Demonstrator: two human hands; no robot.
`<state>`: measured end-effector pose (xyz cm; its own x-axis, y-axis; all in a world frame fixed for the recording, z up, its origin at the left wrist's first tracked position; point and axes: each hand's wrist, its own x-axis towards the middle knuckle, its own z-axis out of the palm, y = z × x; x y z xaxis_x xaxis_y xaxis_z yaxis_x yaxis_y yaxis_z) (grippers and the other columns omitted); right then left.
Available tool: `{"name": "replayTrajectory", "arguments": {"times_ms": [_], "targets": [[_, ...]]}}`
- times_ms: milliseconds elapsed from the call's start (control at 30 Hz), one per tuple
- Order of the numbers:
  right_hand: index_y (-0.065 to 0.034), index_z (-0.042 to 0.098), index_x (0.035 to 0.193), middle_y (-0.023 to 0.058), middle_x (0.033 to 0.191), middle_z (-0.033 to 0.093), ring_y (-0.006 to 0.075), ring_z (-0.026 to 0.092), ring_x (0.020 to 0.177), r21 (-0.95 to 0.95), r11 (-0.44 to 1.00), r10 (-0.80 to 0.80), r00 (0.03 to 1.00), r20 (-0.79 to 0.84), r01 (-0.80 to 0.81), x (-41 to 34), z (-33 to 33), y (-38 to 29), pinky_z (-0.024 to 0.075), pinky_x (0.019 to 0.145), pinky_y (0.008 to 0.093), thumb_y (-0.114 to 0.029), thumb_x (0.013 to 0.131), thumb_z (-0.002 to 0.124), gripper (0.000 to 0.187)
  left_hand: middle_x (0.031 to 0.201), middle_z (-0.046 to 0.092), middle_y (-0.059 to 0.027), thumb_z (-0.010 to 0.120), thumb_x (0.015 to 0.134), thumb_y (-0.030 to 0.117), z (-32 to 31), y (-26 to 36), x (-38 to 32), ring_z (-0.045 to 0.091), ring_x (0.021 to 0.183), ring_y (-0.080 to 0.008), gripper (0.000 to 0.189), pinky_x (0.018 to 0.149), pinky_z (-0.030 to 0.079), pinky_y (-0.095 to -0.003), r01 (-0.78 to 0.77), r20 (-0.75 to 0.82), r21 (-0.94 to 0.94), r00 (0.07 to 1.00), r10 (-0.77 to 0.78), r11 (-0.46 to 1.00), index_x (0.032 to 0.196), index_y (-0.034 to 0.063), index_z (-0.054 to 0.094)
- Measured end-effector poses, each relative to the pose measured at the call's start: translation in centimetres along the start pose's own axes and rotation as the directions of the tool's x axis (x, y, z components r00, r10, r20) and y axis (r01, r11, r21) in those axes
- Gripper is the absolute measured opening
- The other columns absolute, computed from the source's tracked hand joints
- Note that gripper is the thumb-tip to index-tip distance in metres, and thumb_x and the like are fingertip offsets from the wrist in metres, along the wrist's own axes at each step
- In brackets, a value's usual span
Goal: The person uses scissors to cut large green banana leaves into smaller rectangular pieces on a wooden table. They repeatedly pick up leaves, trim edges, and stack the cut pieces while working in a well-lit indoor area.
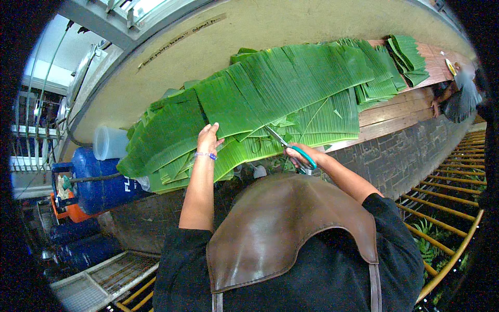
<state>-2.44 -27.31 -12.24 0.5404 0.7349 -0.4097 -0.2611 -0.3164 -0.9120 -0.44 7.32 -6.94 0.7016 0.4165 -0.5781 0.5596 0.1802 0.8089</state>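
A long banana leaf (288, 82) lies across a heap of other banana leaves on a wooden bench. My left hand (209, 140) pinches the leaf's near edge, close to a slit that runs across it. In my right hand (302, 156) is a pair of scissors (308, 155) with teal handles, its blades pointing up and left at the leaf's lower edge. Whether the blades are parted is hard to tell. Small cut leaf scraps (287, 124) lie on the leaves beyond the blades.
Folded leaf pieces (409, 60) are stacked at the bench's right. Another person's hand (436, 108) shows at the far right, near a plastic bag (463, 99). A blue drum (95, 181) and a clear plastic tub (110, 143) stand left. Yellow railing (452, 212) runs lower right.
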Motion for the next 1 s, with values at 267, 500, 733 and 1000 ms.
{"name": "replayTrajectory", "arguments": {"times_ms": [267,500,733,1000], "targets": [[-0.0072,0.046,0.086,0.0025,0.058,0.047,0.0132,0.05,0.05,0.117,0.987,-0.096,0.991,-0.093,0.107,0.5,0.6,-1.7,0.0436,0.047,0.0288,-0.052,0.091,0.051,0.045,0.146,0.031,-0.0144,0.064,0.088,0.024,1.4,0.2,-0.6,0.04,0.125,-0.0267,0.073,0.081,0.053,-0.0438,0.054,0.042,0.092,0.997,-0.058,0.994,0.143,0.0005,0.023],[-0.0074,0.048,0.084,0.0011,0.059,0.048,0.0127,0.051,0.051,0.077,0.994,-0.063,0.985,-0.162,0.077,0.8,0.8,-2.4,0.0428,0.047,0.0279,-0.049,0.09,0.053,0.042,0.083,0.056,-0.0045,0.066,0.085,0.021,2.0,-1.5,0.3,0.056,0.072,-0.0151,0.02,0.059,0.055,-0.0351,-0.078,-0.025,0.322,0.996,0.091,0.944,0.089,0.0033,0.058],[-0.0069,0.051,0.085,0.0011,0.061,0.049,0.0116,0.05,0.052,0.09,0.993,-0.055,0.967,-0.25,0.079,0.0,0.6,-1.8,0.0416,0.047,0.0275,-0.048,0.089,0.056,0.041,0.072,0.058,-0.0128,0.075,0.071,0.015,-0.1,-0.8,0.8,0.058,0.063,-0.0268,0.023,0.066,0.052,-0.0383,-0.216,-0.096,0.698,0.917,0.388,0.683,0.086,0.0011,0.062],[-0.0069,0.05,0.09,0.0018,0.063,0.05,0.0117,0.051,0.055,0.141,0.99,0.049,0.947,-0.318,-0.003,-3.7,-1.7,0.2,0.044,0.049,0.0283,-0.048,0.09,0.053,0.041,0.116,0.052,-0.0178,0.073,0.071,0.011,5.0,0.6,-2.7,0.052,0.106,-0.0352,0.049,0.093,0.043,-0.0414,-0.68,0.359,0.7,0.601,0.714,0.221,0.116,0.0059,0.054]]}}
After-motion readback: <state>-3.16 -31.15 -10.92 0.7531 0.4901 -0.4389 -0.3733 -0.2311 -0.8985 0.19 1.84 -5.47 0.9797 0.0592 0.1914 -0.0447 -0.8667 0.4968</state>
